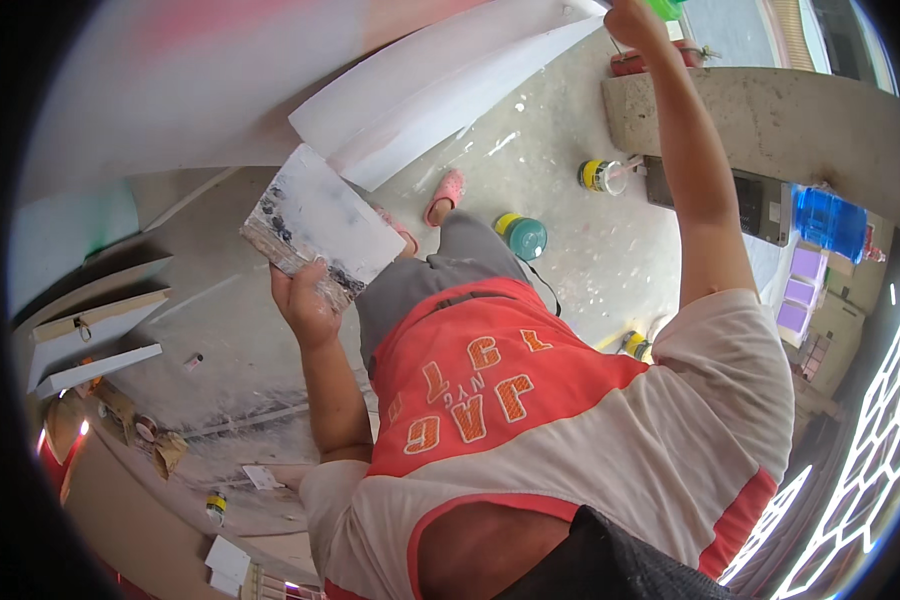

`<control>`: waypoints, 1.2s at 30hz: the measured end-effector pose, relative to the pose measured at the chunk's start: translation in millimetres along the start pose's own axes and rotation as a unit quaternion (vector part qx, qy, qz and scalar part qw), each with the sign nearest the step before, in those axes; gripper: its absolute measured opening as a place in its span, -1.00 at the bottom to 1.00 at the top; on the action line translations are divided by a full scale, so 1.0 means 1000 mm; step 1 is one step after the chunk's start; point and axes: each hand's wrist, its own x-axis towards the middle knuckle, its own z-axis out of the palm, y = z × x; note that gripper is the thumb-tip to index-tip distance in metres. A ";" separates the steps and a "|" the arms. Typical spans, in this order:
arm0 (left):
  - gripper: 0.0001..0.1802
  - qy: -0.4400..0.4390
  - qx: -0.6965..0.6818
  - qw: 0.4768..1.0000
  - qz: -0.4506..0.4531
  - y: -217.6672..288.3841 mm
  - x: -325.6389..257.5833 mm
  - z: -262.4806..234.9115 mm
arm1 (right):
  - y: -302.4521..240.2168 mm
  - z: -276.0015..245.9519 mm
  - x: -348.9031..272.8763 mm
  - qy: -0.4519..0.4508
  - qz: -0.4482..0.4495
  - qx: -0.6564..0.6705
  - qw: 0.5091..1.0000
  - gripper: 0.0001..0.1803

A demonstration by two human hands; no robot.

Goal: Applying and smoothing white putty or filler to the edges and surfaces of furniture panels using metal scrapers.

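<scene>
My left hand grips a thick rectangular board by its near edge. The board's face is smeared white, with dark spots and a rough, crusted edge. Up at the top edge of the picture, my right arm is stretched far out. My right hand is closed around a bright green object, mostly cut off, so its kind does not show. A long white curved panel lies between the board and my right hand, its end close to that hand.
Pink clogs are on my feet, on a paint-spotted grey floor. Around stand a teal-lidded tub, a yellow-labelled tub and a blue water bottle. White panels lean at the left; a beige ledge runs at the right.
</scene>
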 end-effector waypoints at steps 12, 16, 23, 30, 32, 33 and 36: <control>-0.46 -0.015 -0.020 1.000 -0.004 -0.012 -0.017 -0.011 | -0.016 0.062 0.030 0.126 -0.347 -0.056 0.928 -0.76; -0.47 -0.025 -0.025 0.999 -0.006 -0.011 -0.017 -0.012 | -0.117 0.036 -0.049 -0.053 -0.292 -0.110 0.948 -0.58; -0.46 -0.036 -0.137 0.987 -0.077 -0.028 -0.002 -0.026 | -0.158 0.009 -0.173 -0.023 -0.360 0.353 0.864 -0.56; -0.44 -0.073 -0.160 0.980 -0.097 -0.001 0.008 0.042 | -0.128 0.038 -0.213 0.142 -0.458 0.270 0.835 -0.40; -0.48 -0.184 -0.174 0.965 -0.065 0.002 0.011 0.045 | -0.105 0.051 -0.216 0.048 -0.428 0.193 0.882 -0.24; -0.48 -0.199 -0.171 0.963 -0.066 0.003 0.015 0.050 | -0.097 0.066 -0.216 -0.009 -0.397 0.249 0.883 -0.25; -0.58 -0.193 -0.077 0.978 -0.016 0.013 0.018 0.063 | -0.083 0.054 -0.227 0.054 -0.262 0.429 0.863 -0.24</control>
